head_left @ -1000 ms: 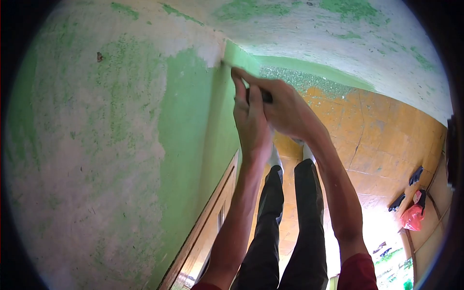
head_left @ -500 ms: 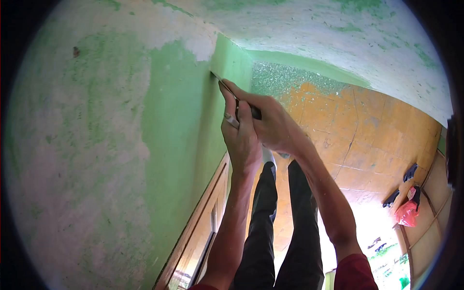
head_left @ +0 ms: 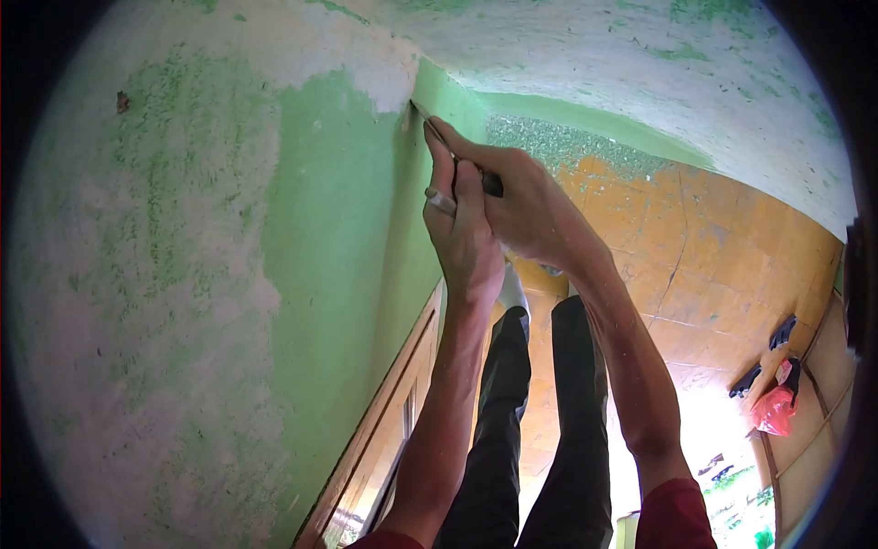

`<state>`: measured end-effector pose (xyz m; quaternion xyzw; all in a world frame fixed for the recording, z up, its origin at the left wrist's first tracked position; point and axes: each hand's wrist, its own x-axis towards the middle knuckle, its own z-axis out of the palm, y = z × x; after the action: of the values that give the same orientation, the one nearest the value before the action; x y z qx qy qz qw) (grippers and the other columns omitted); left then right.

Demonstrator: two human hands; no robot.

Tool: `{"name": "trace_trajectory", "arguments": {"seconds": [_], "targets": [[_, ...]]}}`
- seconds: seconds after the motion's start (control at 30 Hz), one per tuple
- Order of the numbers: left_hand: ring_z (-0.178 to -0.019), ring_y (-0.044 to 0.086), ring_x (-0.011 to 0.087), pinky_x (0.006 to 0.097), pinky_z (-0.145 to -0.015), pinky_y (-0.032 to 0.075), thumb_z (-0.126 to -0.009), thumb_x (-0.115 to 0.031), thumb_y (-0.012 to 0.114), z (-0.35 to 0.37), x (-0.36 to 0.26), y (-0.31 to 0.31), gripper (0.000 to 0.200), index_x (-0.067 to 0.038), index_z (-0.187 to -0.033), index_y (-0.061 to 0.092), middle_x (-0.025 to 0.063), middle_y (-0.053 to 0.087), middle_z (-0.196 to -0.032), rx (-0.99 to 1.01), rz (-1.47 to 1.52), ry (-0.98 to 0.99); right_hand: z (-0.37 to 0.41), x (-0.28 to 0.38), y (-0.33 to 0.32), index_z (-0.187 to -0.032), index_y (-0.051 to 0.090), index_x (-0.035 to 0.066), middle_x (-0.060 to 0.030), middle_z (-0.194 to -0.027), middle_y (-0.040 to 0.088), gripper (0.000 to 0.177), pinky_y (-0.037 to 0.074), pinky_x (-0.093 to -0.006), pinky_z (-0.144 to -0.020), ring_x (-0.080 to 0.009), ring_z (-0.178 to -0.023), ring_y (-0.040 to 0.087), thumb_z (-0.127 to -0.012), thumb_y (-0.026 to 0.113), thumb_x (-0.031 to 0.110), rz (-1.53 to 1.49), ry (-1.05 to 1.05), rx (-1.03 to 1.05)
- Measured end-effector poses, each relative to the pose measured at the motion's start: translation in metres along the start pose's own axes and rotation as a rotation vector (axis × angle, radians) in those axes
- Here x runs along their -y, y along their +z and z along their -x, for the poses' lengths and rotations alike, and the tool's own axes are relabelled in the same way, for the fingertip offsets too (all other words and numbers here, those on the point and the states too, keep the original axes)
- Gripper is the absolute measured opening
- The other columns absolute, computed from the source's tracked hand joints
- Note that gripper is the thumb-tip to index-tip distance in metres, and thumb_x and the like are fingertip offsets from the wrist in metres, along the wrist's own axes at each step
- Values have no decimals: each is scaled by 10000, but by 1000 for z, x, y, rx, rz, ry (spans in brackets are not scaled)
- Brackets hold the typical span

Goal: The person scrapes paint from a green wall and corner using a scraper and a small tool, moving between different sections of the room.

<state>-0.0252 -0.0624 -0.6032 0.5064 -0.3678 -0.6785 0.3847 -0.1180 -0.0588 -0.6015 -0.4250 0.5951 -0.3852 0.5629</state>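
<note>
Both my hands are together on a scraper (head_left: 422, 113), its thin blade edge-on against the wall near the inner corner. My right hand (head_left: 530, 206) is closed round the dark handle, one finger stretched along the blade. Pressed against it from the left, my left hand (head_left: 464, 233) has fingers on the blade and handle; a ring (head_left: 441, 200) shows on one finger. Much of the scraper is hidden by the fingers. Green paint (head_left: 334, 183) covers a strip of wall beside the blade, while a pale, patchy surface (head_left: 210, 302) lies left of it and above.
Below is an orange tiled floor (head_left: 631, 238), speckled with paint flakes (head_left: 567, 142) along the wall's foot. A wooden frame (head_left: 389, 403) stands on the lower left. Dark footwear (head_left: 745, 381) and a red plastic bag (head_left: 775, 411) lie at the right, near a bright opening.
The scraper and both hands have moved a short way up along the corner, the blade now nearer the pale patch. My grip looks the same.
</note>
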Motion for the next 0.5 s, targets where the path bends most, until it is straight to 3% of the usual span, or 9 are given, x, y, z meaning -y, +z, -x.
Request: {"name": "trace_trajectory", "arguments": {"seconds": [0.07, 0.1, 0.13, 0.17, 0.23, 0.27, 0.37, 0.43, 0.5], "targets": [[-1010, 505, 89, 242, -889, 437, -1065, -185, 418, 12, 2, 1, 589, -52, -1580, 166, 47, 553, -1163, -115, 43, 114, 8, -12, 14, -1426, 517, 121, -216, -805, 675, 557, 505, -403, -663, -232, -630, 589, -875, 519, 42, -27, -187, -95], [-989, 499, 80, 235, -876, 436, -1067, -185, 420, 9, 5, -4, 587, -57, -1581, 167, 39, 551, -1137, -115, 20, 147, -2, -11, 7, -1426, 517, 121, -216, -805, 675, 557, 505, -403, -663, -232, -630, 589, -875, 519, 42, -18, -205, -99], [-989, 499, 80, 235, -876, 436, -1067, -185, 420, 2, 0, -3, 587, -57, -1581, 167, 39, 551, -1137, -120, 17, 146, -11, -13, 0, -1433, 509, 128, -210, -801, 678, 562, 505, -400, -661, -233, -635, 597, -877, 525, 50, 27, -104, -18], [-1109, 489, 103, 258, -954, 420, -1067, -175, 407, -9, -2, -2, 585, -44, -1579, 156, 65, 507, -1281, -59, -8, 90, -14, -15, -3, -1441, 501, 135, -203, -797, 681, 568, 505, -396, -659, -233, -639, 605, -879, 532, 58, 72, 0, 66], [-1266, 461, 137, 286, -1054, 386, -1067, -158, 389, -15, 0, 6, 581, -25, -1576, 142, 95, 430, -1465, 24, -27, 23, -15, -16, -9, -1444, 499, 141, -198, -788, 681, 568, 502, -393, -650, -231, -632, 607, -881, 537, 70, 40, -29, 48], [-1266, 461, 137, 286, -1054, 386, -1067, -158, 389, -9, 3, 6, 581, -25, -1576, 142, 95, 430, -1465, 20, -32, 18, -14, -14, -8, -1447, 497, 147, -193, -780, 680, 568, 499, -390, -641, -229, -624, 609, -884, 542, 83, -6, -59, 34], [-975, 485, 74, 222, -874, 417, -1066, -166, 413, 7, 16, 3, 574, -54, -1579, 180, 32, 552, -1125, -114, 61, 180, -6, -14, -6, -1443, 503, 148, -188, -758, 680, 553, 499, -378, -629, -215, -608, 611, -894, 557, 117, 73, -105, 55], [-1051, 500, 89, 244, -926, 422, -1065, -157, 403, -9, 8, 5, 572, -56, -1580, 177, 56, 556, -1198, -69, 13, 169, -14, -14, -12, -1444, 504, 142, -184, -799, 700, 549, 515, -376, -641, -206, -614, 624, -898, 558, 114, 173, -87, 88], [-1131, 517, 104, 270, -976, 432, -1064, -153, 399, -19, 12, 11, 568, -52, -1579, 179, 76, 560, -1267, -2, 49, 137, -19, -12, -15, -1423, 521, 110, -183, -837, 704, 528, 519, -384, -634, -214, -623, 635, -896, 543, 91, 65, -67, 72]]}}
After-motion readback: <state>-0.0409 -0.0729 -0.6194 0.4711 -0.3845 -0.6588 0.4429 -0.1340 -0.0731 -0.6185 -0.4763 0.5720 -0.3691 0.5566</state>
